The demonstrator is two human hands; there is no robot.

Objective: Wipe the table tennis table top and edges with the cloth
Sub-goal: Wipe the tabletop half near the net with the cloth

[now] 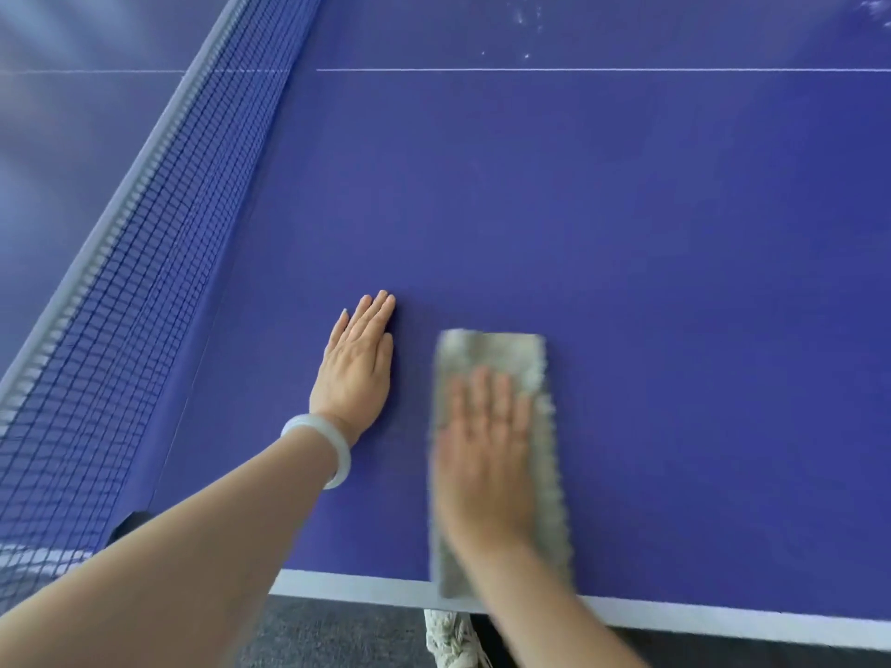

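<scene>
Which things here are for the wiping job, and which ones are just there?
For the job: cloth; right hand flat on it; table top; white edge line.

Just there: net; left hand resting flat on the table; bracelet; grey floor.

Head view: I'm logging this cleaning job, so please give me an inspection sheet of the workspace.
Surface: blue table top, white specks at the far right; white stripe along the near edge.
Job's things: long grey cloth lying flat on the table, its near end over the edge stripe.
Clutter: nothing seen.
Hands: left hand flat on the bare table, bracelet on its wrist; right hand flat on the cloth, blurred.
Cables: nothing seen.
Surroundings: net to the left; dark carpet below the near edge.
</scene>
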